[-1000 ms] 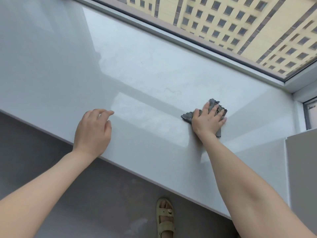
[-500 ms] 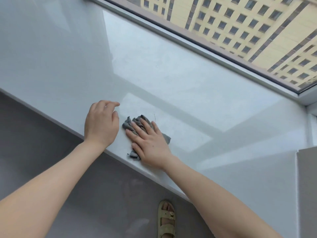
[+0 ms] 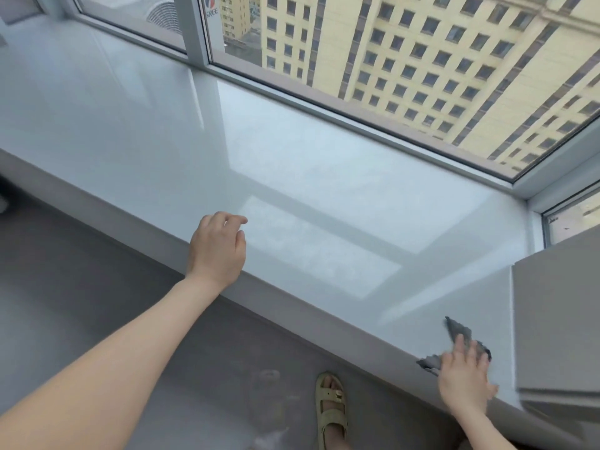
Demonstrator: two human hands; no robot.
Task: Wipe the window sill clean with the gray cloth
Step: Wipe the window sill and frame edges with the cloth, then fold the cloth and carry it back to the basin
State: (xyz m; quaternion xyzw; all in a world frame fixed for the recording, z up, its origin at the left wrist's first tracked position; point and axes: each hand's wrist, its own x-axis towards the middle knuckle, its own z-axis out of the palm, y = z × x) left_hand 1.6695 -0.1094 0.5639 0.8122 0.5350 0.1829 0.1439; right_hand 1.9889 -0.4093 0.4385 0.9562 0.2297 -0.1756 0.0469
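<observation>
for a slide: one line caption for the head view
Right hand presses a crumpled gray cloth on the glossy white window sill; left hand rests at its edge.

Right hand [image 3: 464,381] presses gray cloth [image 3: 456,329] on window sill [image 3: 292,177]; left hand [image 3: 217,248] on edge.

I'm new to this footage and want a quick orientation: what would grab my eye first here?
The big yellow building fills the window at top right. Below it stretches the glossy white window sill, where the right hand presses the gray cloth flat near the front edge at lower right. The left hand rests on the sill's front edge, centre-left, holding nothing.
</observation>
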